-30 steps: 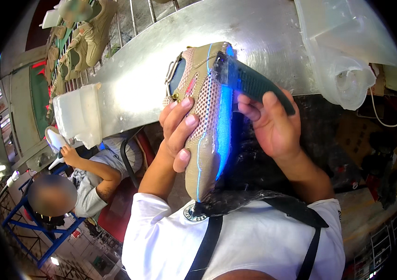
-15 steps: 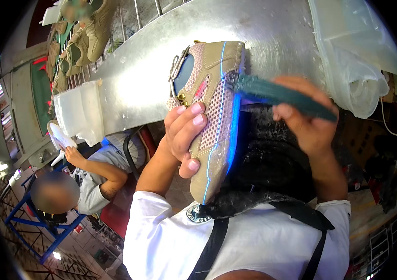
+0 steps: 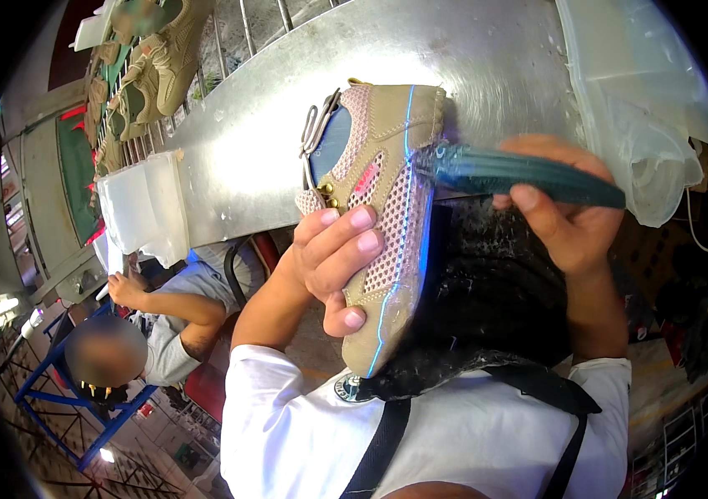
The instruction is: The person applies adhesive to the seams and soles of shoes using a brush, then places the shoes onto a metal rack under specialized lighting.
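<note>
In my left hand (image 3: 333, 258) is a tan and pink mesh shoe upper (image 3: 396, 200), turned on its side with its toe toward me. The fingers wrap over its laced side. A blue-lit line runs along its lower edge from heel to toe. My right hand (image 3: 566, 204) closes around the dark green handle of a brush (image 3: 529, 176). The brush's tip touches the shoe's lower edge near the heel; its bristles are hard to make out.
A metal worktable (image 3: 504, 75) stretches behind the shoe. Translucent plastic containers stand at its left (image 3: 144, 204) and right (image 3: 641, 108). Several tan shoes (image 3: 173, 58) rest on a rack at the far left. A seated person (image 3: 183, 320) works at the left.
The shoe has shifted slightly toward me and to the right. My right hand and the brush have moved right, with the handle lying flatter. The seated person's raised hand has also moved.
</note>
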`<state>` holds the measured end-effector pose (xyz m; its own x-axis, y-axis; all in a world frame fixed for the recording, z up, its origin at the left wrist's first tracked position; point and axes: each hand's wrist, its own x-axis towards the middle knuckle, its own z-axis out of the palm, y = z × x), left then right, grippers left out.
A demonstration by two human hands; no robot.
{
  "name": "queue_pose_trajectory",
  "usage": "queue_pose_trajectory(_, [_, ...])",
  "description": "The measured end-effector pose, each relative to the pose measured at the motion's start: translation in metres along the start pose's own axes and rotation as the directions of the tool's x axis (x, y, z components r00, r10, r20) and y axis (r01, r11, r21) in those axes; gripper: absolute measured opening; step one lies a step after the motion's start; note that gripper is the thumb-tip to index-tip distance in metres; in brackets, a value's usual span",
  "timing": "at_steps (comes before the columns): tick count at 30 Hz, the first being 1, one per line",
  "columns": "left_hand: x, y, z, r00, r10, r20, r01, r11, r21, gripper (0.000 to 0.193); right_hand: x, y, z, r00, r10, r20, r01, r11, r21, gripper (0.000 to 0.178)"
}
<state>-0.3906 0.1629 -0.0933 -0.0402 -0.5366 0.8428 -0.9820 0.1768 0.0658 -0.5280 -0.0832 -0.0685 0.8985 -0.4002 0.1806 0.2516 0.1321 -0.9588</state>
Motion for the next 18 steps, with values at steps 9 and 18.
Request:
queue_pose_trajectory(9, [0.007,-0.003,-0.002,0.997,0.04,0.071,-0.036,0.998,-0.057,0.064,0.018,-0.016,0.004,0.998,-0.032,-0.059,0.022,0.987,-0.159,0.019])
queue_pose_trajectory(18, [0.01,-0.008,-0.011,0.986,0.077,0.148,-0.064,0.994,-0.091,0.061,0.033,-0.03,0.013,0.984,0.039,-0.173,-0.103,0.917,-0.384,0.021])
